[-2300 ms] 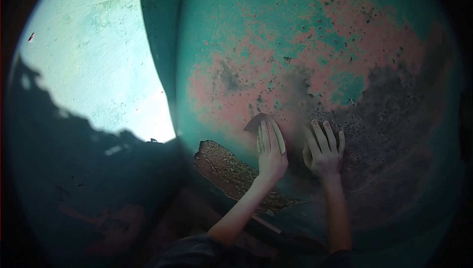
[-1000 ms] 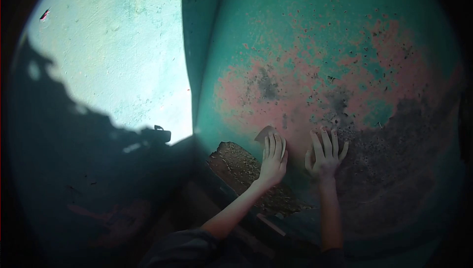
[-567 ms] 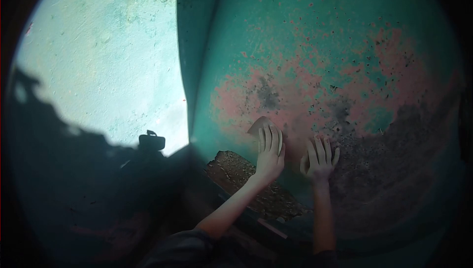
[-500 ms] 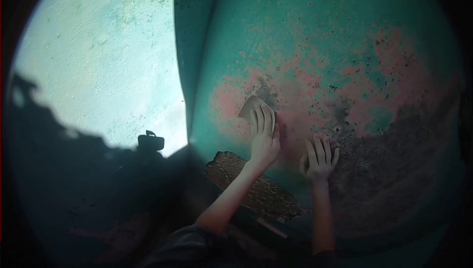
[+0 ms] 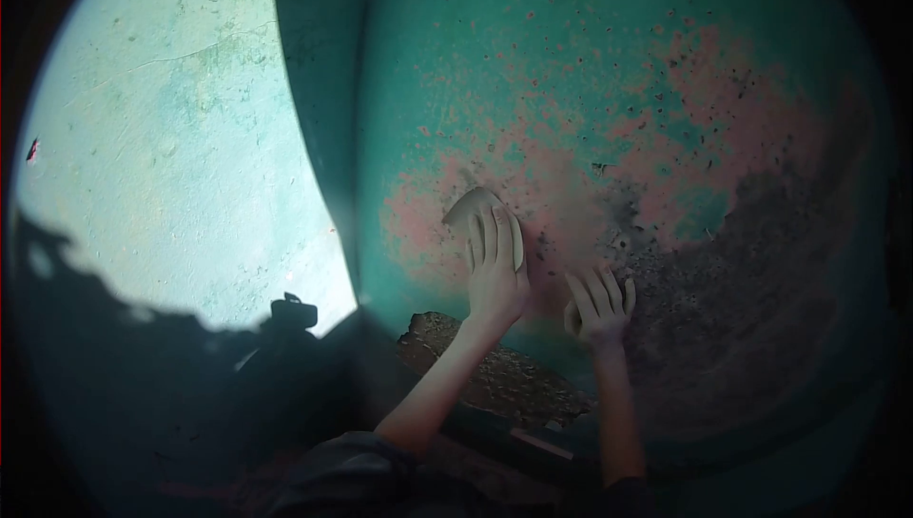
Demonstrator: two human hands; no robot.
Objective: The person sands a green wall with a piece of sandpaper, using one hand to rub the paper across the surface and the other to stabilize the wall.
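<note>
My left hand presses a tan sheet of sandpaper flat against a green painted metal panel, over a patch where the paint has worn to pink. The sheet's upper edge pokes out above my fingertips. To its right, my right hand rests flat on the panel with fingers spread and nothing in it. Pink undercoat and dark pitted rust spread across the panel to the right of both hands.
A jagged rusted-through patch runs along the panel's lower edge under my left wrist. Left of the panel lies sunlit concrete ground, with a dark shadow across its lower part.
My left hand slid the sandpaper up and to the left over the pink patch. My right hand stayed flat on the panel, shifting slightly down. The view swung about.
</note>
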